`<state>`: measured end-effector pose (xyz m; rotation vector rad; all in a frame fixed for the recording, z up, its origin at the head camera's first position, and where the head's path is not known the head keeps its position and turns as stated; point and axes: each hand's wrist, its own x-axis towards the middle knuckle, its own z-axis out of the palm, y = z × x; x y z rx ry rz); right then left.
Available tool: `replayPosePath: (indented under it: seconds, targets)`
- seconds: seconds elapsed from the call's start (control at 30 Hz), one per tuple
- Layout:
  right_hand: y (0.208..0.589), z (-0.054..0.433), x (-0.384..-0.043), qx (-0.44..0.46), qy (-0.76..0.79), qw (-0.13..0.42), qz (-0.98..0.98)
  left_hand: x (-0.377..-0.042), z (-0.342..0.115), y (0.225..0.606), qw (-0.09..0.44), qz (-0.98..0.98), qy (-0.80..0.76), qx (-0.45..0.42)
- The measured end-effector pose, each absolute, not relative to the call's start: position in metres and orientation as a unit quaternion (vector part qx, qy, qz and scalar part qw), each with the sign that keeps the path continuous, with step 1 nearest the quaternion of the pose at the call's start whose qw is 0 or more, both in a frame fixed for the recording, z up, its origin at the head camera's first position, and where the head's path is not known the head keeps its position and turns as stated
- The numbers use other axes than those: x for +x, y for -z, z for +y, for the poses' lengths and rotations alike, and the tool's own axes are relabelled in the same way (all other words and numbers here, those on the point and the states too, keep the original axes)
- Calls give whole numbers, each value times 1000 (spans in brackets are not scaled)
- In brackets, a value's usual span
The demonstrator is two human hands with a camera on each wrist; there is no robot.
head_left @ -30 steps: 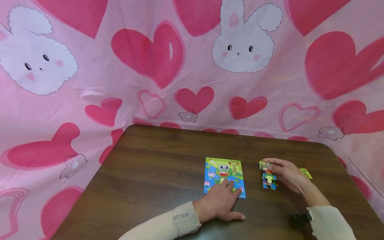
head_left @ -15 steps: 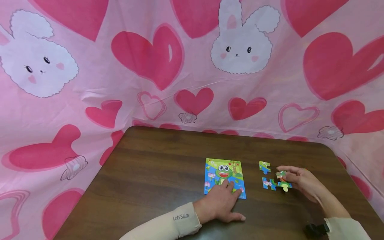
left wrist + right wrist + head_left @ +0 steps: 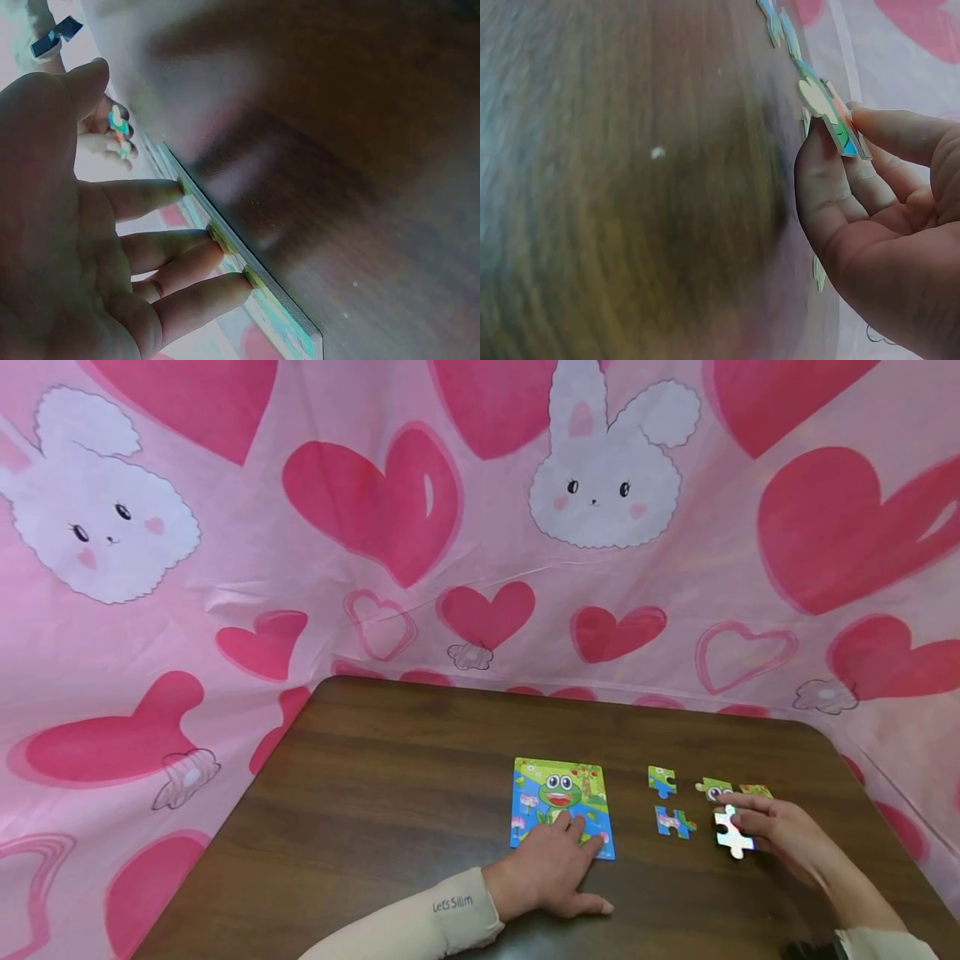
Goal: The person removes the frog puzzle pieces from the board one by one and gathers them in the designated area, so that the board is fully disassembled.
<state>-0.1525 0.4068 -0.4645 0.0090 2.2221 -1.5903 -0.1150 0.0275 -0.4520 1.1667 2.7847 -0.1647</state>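
My left hand (image 3: 551, 870) rests on the lower part of a square frog picture puzzle (image 3: 559, 785), its fingers spread and fairly straight. In the left wrist view the fingertips press near the edge of the puzzle board (image 3: 289, 322). To the right, my right hand (image 3: 795, 839) pinches a puzzle piece (image 3: 733, 837) between thumb and fingers, glare whitening its face. Seen from the right wrist, this puzzle piece (image 3: 825, 105) is tilted, cream and green, with a reddish layer behind it. Just beyond the fingertips lies a piece with a frog's eye (image 3: 715, 789).
Left of the right hand, two loose pieces lie on the brown table: a green-blue piece (image 3: 662, 781) and below it a blue piece (image 3: 673, 822). Another piece (image 3: 756, 791) lies at the far right. A pink heart-and-bunny cloth (image 3: 480, 527) hangs behind the table.
My right hand has moved rightward and slightly down with its puzzle piece, uncovering the two pieces on its left. The frog-eye piece now shows beyond its fingers. My left hand has stayed put.
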Motion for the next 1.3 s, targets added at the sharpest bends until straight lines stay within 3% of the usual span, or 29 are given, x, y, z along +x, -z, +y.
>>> replayPosePath:
  seconds: [0.3, 0.67, 1.3]
  targets:
    - [464, 410, -149, 30, 538, 203, 818, -115, 27, 454, 53, 919, 51, 388]
    - [464, 405, -145, 39, 504, 140, 851, -116, 28, 453, 64, 918, 47, 389]
    - [456, 394, -142, 43, 420, 102, 901, -116, 29, 451, 64, 919, 39, 387]
